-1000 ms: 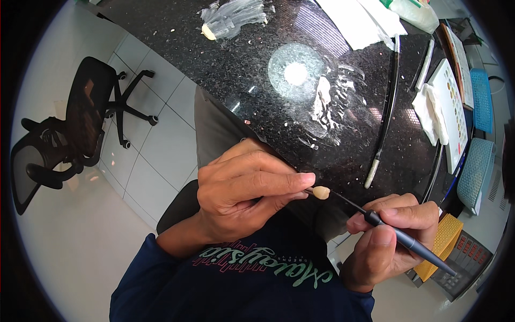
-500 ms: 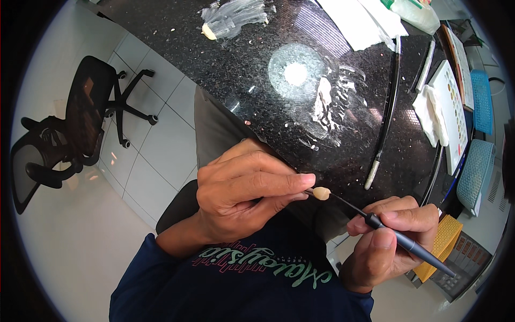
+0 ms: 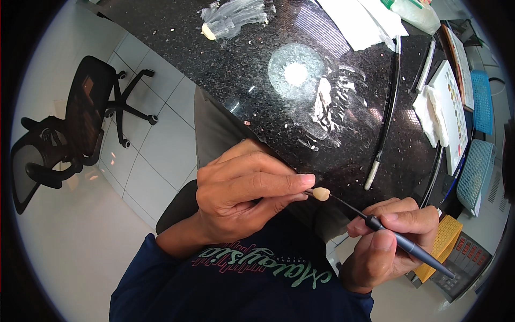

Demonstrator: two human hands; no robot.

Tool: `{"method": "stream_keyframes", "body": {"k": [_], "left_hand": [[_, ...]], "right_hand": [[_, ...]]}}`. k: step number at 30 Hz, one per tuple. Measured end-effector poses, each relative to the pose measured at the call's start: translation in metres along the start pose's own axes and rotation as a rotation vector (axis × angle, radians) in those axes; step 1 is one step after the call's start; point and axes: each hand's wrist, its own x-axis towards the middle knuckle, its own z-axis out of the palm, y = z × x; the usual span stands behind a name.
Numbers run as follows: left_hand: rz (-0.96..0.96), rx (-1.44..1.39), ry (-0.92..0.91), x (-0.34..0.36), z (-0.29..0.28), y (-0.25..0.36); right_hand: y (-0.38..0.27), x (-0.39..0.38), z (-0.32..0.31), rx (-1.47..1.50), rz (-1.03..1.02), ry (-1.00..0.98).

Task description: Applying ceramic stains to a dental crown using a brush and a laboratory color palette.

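Note:
My left hand (image 3: 252, 190) is closed, thumb and fingers pinching a thin dark metal holder (image 3: 309, 192); most of the holder is hidden by the fingers. A small cream tooth crown (image 3: 321, 194) sits at the tip of that holder, just past my fingertips. My right hand (image 3: 394, 236) grips a slim brush (image 3: 412, 247) with a dark grey-blue handle, held like a pen. Its fine dark tip points left and lies at the crown's right side; whether it touches is too small to tell. Both hands are in front of my body, by the near table edge.
White smears (image 3: 324, 104) and a whitish patch with a cream lump (image 3: 208, 32) mark the black speckled table (image 3: 214, 70). A black hose (image 3: 387, 118), white tissue (image 3: 431, 115), palette (image 3: 456, 118), blue baskets (image 3: 475, 177) and yellow basket (image 3: 442, 247) stand right. An office chair (image 3: 91, 107) is left.

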Motion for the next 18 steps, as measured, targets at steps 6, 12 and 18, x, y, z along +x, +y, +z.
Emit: {"method": "stream_keyframes", "body": {"k": [6,12,18], "left_hand": [[0.014,-0.005,-0.005,-0.0002,0.0001,-0.0022],[0.029,-0.004,-0.006,-0.0010,-0.0004,-0.0030],[0.011,0.004,-0.015,0.0014,-0.0013,0.0004]], "right_hand": [[0.0003,0.0003,0.0012,-0.003,0.005,0.010],[0.0009,-0.0009,0.0020,0.031,0.000,0.018],[-0.0008,-0.0006,0.0003,0.015,0.013,-0.005]]}}
